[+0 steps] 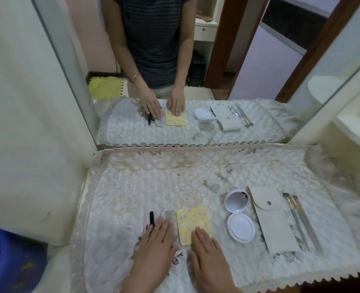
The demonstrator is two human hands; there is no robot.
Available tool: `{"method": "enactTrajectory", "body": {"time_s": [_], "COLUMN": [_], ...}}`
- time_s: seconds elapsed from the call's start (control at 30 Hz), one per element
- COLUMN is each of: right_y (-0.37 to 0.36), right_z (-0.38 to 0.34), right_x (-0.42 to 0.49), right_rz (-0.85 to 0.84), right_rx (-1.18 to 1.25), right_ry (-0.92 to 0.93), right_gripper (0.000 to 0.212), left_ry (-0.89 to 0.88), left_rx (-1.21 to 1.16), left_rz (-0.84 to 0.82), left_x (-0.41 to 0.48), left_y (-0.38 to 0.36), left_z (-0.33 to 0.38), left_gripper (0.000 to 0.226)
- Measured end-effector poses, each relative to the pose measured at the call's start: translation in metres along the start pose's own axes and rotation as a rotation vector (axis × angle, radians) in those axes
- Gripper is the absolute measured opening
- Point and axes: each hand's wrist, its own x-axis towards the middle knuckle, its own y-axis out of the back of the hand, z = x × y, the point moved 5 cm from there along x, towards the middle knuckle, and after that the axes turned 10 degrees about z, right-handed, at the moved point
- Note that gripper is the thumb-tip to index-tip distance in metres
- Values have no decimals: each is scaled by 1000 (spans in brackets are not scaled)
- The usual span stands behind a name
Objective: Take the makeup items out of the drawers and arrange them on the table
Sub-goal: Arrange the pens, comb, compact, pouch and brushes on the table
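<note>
On the quilted white table cover [145, 187] lie a pale pink stick [144, 219], a black pencil [152, 217], a clear comb [171, 220] and a yellow patterned square pad [192, 219]. My left hand [156, 240] rests flat with its fingers spread over the lower ends of the pencil and comb. My right hand [205, 248] lies flat with its fingertips on the near edge of the yellow pad. To the right sit an open white compact with a mirror [238, 214], a cream pouch [272, 218] and two brushes [299, 220].
A large mirror [196, 81] stands along the table's back edge and reflects a person and the items. A blue container [7, 261] is at the lower left beside a white wall panel. A white shelf unit [352, 127] rises at the right.
</note>
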Motion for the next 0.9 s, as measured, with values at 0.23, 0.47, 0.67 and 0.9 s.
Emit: {"method": "enactTrajectory", "body": {"time_s": [0.23,0.47,0.67,0.9], "right_y": [1,55,64,43], "right_z": [1,78,114,106], "right_x": [-2,14,31,27], "right_rz": [-19,196,38,43], "right_rx": [-5,169,283,263], "right_ry": [26,-229,-188,-40], "right_gripper": [52,60,89,78], "left_ry": [-13,-39,-22,58], "left_rx": [86,38,59,249], "left_rz": [127,151,96,170], "left_x": [-3,7,21,15], "left_y": [-11,-14,-40,-43], "left_z": [-7,32,67,59], "left_gripper": [77,65,65,58]}}
